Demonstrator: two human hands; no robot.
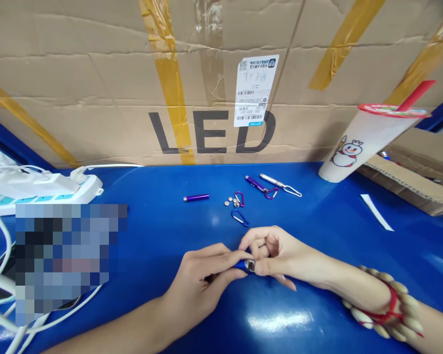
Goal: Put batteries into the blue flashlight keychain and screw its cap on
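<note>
My left hand (pixel 210 270) pinches a small blue keychain flashlight (pixel 240 264) between thumb and fingers, and most of its body is hidden by them. At the flashlight's silver end (pixel 249 265), the thumb of my right hand (pixel 276 250) presses close, with the fingers curled behind. Beyond the hands lies a blue carabiner clip (pixel 239 218). Several button cells (pixel 227 203) sit beside a red carabiner clip (pixel 240 198). A purple tube (pixel 196 198) lies to their left. Farther back are a purple flashlight (pixel 256 184) and a silver flashlight (pixel 272 180), each with a clip attached.
A large cardboard box (pixel 107 108) walls off the back of the blue table (pixel 158 221). On the right stand a drink cup (pixel 354 142) with a straw, an open cardboard tray (pixel 402 182) and a white strip (pixel 377 212). White cables and a power strip (pixel 81 191) occupy the left.
</note>
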